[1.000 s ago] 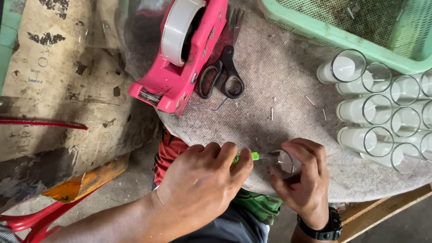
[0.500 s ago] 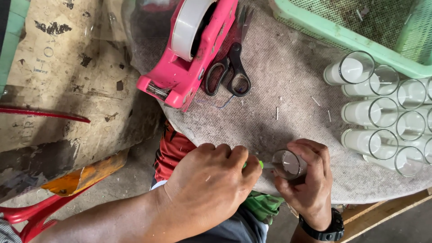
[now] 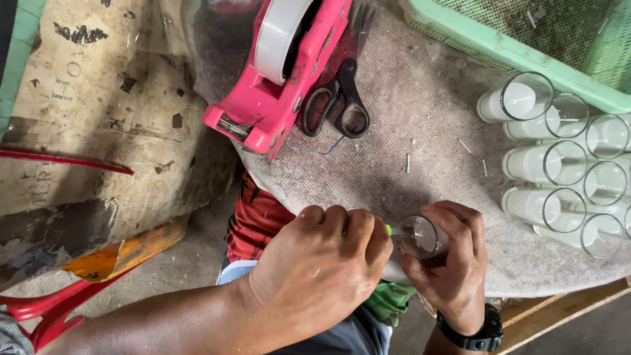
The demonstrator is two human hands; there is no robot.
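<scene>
My right hand point(image 3: 450, 266), with a black watch on its wrist, grips a small clear glass point(image 3: 419, 236) filled with white wax. It holds the glass on its side at the near edge of the round cloth-covered table point(image 3: 420, 131). My left hand point(image 3: 322, 269) is closed in a fist around a small green-tipped tool point(image 3: 388, 230). The tool's tip sits at the glass's open mouth, and the fist hides the rest of it.
Several wax-filled glasses point(image 3: 559, 164) lie stacked on their sides at the table's right. A pink tape dispenser point(image 3: 282, 72) and black scissors point(image 3: 338, 105) lie at the back, with a green mesh basket point(image 3: 499, 46) behind. Red chair legs point(image 3: 46, 309) stand on the floor at left.
Both hands stay together at the glass. The left fist has shifted slightly toward the glass mouth, and the view has drifted a little.
</scene>
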